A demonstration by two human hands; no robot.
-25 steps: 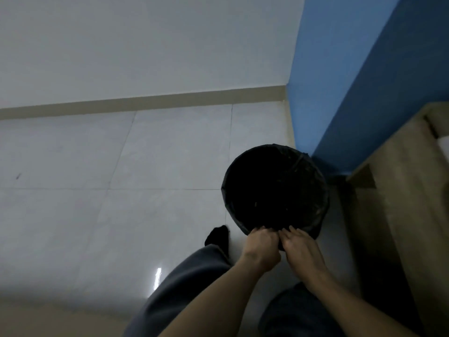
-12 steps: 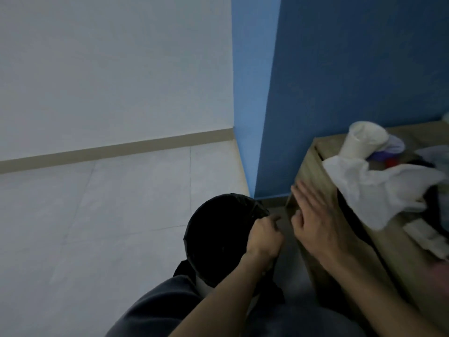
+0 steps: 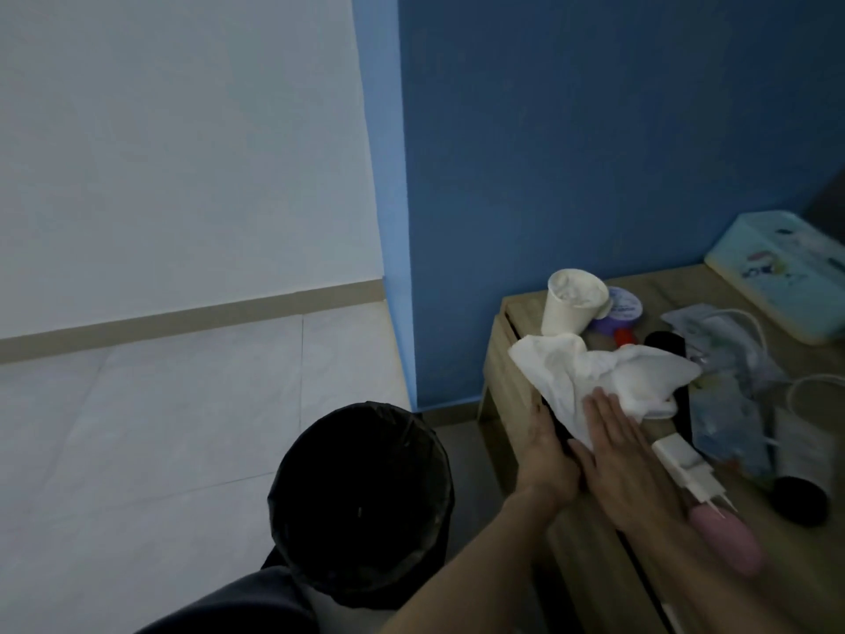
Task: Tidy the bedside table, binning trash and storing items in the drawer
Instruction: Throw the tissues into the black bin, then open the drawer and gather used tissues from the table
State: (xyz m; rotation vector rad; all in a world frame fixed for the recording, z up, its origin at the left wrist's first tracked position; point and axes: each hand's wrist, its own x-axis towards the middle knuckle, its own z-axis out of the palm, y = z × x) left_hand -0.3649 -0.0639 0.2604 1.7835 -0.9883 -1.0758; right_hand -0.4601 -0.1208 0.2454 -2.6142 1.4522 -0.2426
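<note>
Right grip [image 3: 612, 443] lies flat, fingers straight, holding nothing, on the near end of the crumpled white tissue [image 3: 608, 372] on the wooden table [image 3: 667, 286]; the tissue stretches far-right from it. Left grip [image 3: 544, 455] rests just beside, its fingers unclear.

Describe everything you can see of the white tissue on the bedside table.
The white tissue is a large, crumpled, soft-looking sheet, paper or thin cloth, lying in loose folds on the wooden bedside table close to its edge. Its far end reaches the base of the paper cup, and it partly covers something dark. The right hand lies flat on its near end, fingers straight; the left hand rests beside it at the table's edge.
</note>
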